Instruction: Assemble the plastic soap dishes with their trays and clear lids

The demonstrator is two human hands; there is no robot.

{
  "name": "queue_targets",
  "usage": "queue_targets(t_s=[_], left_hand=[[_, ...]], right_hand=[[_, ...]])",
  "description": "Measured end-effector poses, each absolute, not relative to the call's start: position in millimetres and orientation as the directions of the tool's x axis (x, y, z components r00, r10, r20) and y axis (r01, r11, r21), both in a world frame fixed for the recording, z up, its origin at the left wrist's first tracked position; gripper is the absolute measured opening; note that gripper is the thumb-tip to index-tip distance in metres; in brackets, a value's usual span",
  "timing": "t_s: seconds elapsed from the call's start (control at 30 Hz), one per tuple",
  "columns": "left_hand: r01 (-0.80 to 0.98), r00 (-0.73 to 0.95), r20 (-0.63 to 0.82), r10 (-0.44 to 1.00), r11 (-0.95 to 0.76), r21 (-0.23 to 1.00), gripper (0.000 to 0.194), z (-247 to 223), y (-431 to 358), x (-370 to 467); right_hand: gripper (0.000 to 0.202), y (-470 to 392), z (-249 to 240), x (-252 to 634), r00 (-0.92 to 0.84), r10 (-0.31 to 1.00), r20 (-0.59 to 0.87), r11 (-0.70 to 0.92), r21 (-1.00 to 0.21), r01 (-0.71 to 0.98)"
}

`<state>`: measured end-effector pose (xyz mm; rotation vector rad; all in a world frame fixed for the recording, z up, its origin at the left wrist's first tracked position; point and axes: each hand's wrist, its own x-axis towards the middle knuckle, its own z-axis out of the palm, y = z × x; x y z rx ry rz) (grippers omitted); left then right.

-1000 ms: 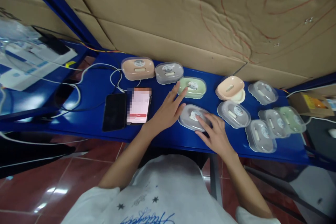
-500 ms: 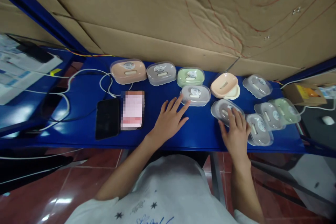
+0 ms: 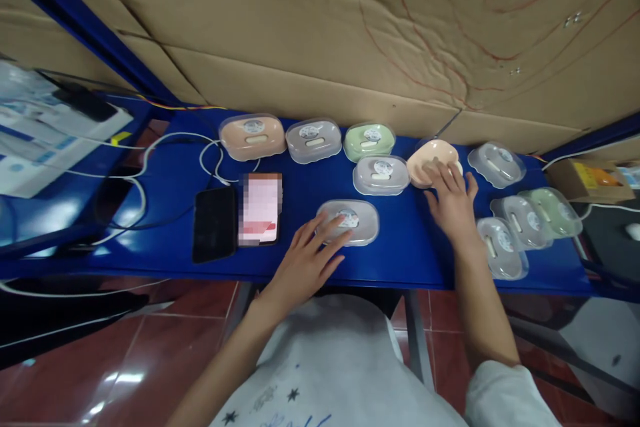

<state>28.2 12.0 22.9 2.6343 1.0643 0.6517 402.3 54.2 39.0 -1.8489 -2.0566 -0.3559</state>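
Note:
My left hand (image 3: 306, 265) lies with fingers spread on a grey soap box (image 3: 363, 227) with a clear lid and a round sticker. Farther right, my right hand (image 3: 453, 210) reaches over an open peach soap dish (image 3: 425, 155), fingers apart and touching its inside. The fingers partly hide this dish and the pale piece beside it. Between the hands, a little farther back, sits another lidded grey soap box (image 3: 393, 183). Along the back stand a lidded peach soap box (image 3: 240, 140), a grey one (image 3: 327, 149) and a green one (image 3: 353, 143).
Several lidded boxes, including a green one (image 3: 563, 221), cluster at the right end of the blue table (image 3: 400, 257). A lit phone (image 3: 261, 203) and a dark tablet-like device (image 3: 215, 223) lie at left beside white cables (image 3: 145, 193). Cardboard (image 3: 280, 33) walls the back.
A grey lidded soap box has moved left from under my right hand to beneath my left hand. My right hand has gone up and back onto the open peach dish.

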Motion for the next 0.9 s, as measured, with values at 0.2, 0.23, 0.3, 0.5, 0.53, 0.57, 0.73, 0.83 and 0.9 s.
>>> queue_targets(t_s=[0.2,0.23,0.3,0.5,0.53,0.57,0.73,0.83,0.9], left_hand=[[0.707,0.453,0.4,0.797,-0.594,0.383,0.048,16.9,20.9,14.7],[0.724,0.422,0.406,0.811,-0.57,0.388,0.047,16.0,27.3,15.3],[0.748,0.371,0.405,0.835,-0.528,0.403,0.047,15.1,42.0,17.8],[0.74,0.374,0.427,0.823,-0.543,0.398,0.051,28.5,53.2,36.1],[0.697,0.43,0.433,0.792,-0.596,0.398,0.051,31.1,46.8,39.6],[0.643,0.506,0.423,0.752,-0.656,0.395,0.051,32.7,39.2,42.9],[0.568,0.696,0.289,0.657,-0.75,0.339,0.046,25.1,9.9,50.6],[0.62,0.612,0.352,0.708,-0.706,0.342,0.031,19.4,7.7,48.1],[0.637,0.53,0.43,0.731,-0.678,0.367,0.023,19.1,8.5,47.3]], right_hand=[[0.028,24.7,34.5,382.0,-0.177,0.876,0.449,0.208,-0.019,0.978],[0.029,10.3,33.4,369.0,-0.194,0.869,0.456,0.232,-0.028,0.972],[0.033,-15.8,30.1,339.9,-0.228,0.861,0.454,0.292,-0.074,0.954],[0.055,-33.3,26.3,289.9,-0.396,0.844,0.361,0.5,-0.262,0.825],[0.055,-30.0,27.4,294.9,-0.398,0.843,0.361,0.506,-0.286,0.814],[0.055,-26.5,28.3,303.5,-0.362,0.855,0.372,0.479,-0.297,0.826],[0.052,-21.3,17.7,353.2,0.142,0.899,0.414,-0.068,-0.186,0.98],[0.052,-33.1,7.9,349.3,0.171,0.911,0.375,-0.111,-0.175,0.978],[0.055,-44.0,8.3,334.6,0.087,0.95,0.299,-0.008,-0.257,0.966]])
